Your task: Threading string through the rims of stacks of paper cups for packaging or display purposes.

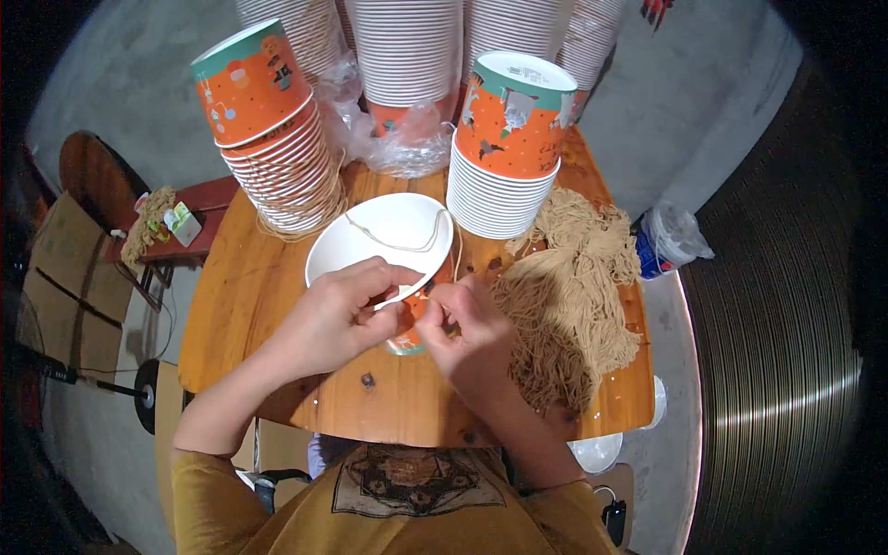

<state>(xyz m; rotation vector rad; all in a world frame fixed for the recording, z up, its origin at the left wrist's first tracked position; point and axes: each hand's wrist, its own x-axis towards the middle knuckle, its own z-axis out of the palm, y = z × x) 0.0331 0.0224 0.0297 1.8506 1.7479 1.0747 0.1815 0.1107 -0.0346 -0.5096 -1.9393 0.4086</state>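
A paper bucket [377, 231], white inside and orange outside, is tilted on the table with its mouth facing up and away. My left hand [340, 313] is closed on its near rim, thumb and forefinger pinching there. Close by on the right, my right hand [474, 333] is closed in a pinch beside the bucket's orange wall. A thin tan string [403, 248] lies across the inside of the bucket, passes over the right rim and runs down to my right hand. The string's end at the fingertips is too small to make out clearly.
Nested orange buckets [277, 157] draped with tan strings stand at the left; another stack [509, 139] is upside down at the back right. A heap of tan string [578, 296] covers the wooden table's [250, 333] right side. Tall bucket stacks and clear plastic wrap [412, 148] are behind.
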